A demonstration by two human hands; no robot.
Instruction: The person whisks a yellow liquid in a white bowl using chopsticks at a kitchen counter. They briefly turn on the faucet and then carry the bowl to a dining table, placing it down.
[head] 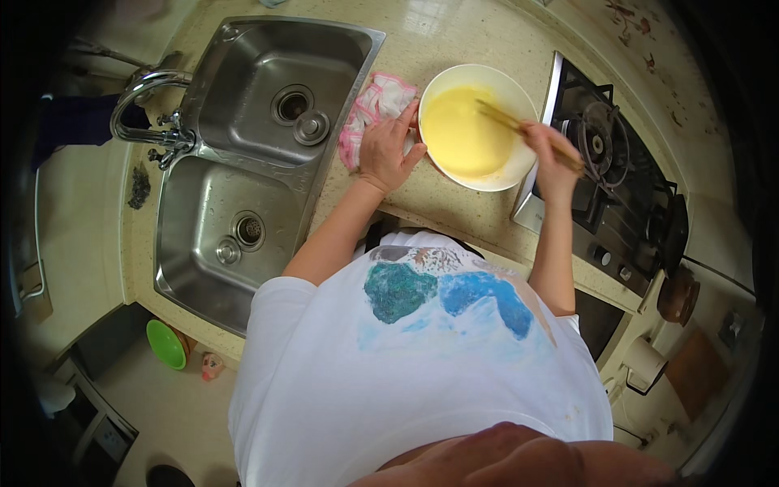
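A white bowl rests on the speckled countertop, with a smooth yellow liquid inside. At its left side my left hand holds the bowl, thumb and fingers spread against the outer wall. My right hand grips wooden chopsticks above the bowl's right rim. Their tips slant into the yellow liquid and look slightly blurred. A crumpled white cloth with pink edging lies beneath and beside my left hand.
To the left is a double steel sink with a curved chrome faucet. A black gas hob sits close on the right. Dark steel wool lies by the sink. A green basin stands lower left; a white kettle stands lower right.
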